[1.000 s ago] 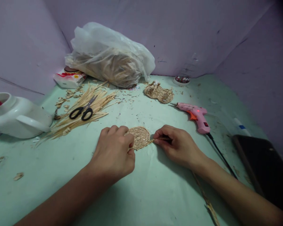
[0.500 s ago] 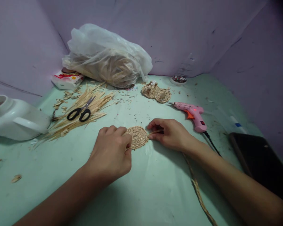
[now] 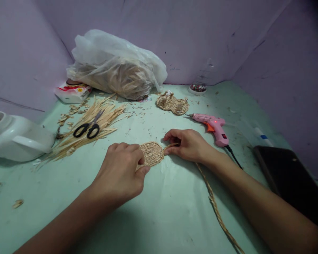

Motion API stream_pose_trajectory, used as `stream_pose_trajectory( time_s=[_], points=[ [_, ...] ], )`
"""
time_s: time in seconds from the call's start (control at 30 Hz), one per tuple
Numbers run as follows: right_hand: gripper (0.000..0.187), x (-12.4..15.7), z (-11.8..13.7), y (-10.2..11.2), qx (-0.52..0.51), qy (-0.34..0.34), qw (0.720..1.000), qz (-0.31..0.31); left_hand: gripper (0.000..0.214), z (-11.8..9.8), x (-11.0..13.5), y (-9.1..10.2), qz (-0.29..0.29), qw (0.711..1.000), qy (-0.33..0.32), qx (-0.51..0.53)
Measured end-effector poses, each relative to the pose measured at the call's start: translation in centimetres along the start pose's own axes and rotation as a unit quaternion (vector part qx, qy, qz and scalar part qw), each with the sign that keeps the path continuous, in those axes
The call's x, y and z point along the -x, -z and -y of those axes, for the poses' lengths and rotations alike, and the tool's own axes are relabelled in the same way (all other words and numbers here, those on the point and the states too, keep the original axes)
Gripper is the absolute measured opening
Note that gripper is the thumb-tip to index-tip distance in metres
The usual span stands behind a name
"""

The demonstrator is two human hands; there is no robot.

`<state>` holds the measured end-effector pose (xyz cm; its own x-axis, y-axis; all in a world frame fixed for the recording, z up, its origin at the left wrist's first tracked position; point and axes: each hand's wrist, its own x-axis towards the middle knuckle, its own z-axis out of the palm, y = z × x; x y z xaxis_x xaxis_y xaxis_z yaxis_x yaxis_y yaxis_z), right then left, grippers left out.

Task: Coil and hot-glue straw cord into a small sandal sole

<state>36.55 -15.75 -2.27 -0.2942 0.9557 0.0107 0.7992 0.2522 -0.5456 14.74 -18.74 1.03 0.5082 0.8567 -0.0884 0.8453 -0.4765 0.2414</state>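
Note:
A flat coiled mat of braided straw cord lies on the pale green tabletop. Its left end is covered by my left hand, whose curled fingers and thumb grip that edge. At the right edge, my right hand pinches the loose braided cord between thumb and fingers where it leaves the coil. From under my right wrist the cord trails down to the bottom of the view. Beyond my right hand rests a pink glue gun with a red light lit.
Black-handled scissors lie on straw strips at left, near a white jug. A finished-looking coiled straw piece, a plastic bag of fibre and a bead dish sit at the back. A dark phone-like slab lies right.
My left thumb has shifted outward along the mat's near edge, and more of the coil shows. My right hand still pinches the cord. The whole view has shifted slightly.

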Motion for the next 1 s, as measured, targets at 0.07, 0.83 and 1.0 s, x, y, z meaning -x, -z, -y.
stream_pose_trajectory(
  time_s=[0.07,0.83,1.0],
  points=[
    [0.031,0.1,0.0,-0.1,0.001,0.003,1.0,-0.005,0.016,-0.4,-0.1,-0.2,-0.018,0.999,0.024,-0.017],
    [0.005,0.6,0.1,0.7,-0.022,0.085,0.996,0.017,0.025,0.9,-0.3,-0.3,-0.039,0.999,-0.027,-0.026],
    [0.004,0.6,0.5,-0.1,0.025,0.135,0.99,-0.013,0.026,1.0,-0.1,-0.3,-0.038,0.998,-0.035,-0.019]
  ],
)
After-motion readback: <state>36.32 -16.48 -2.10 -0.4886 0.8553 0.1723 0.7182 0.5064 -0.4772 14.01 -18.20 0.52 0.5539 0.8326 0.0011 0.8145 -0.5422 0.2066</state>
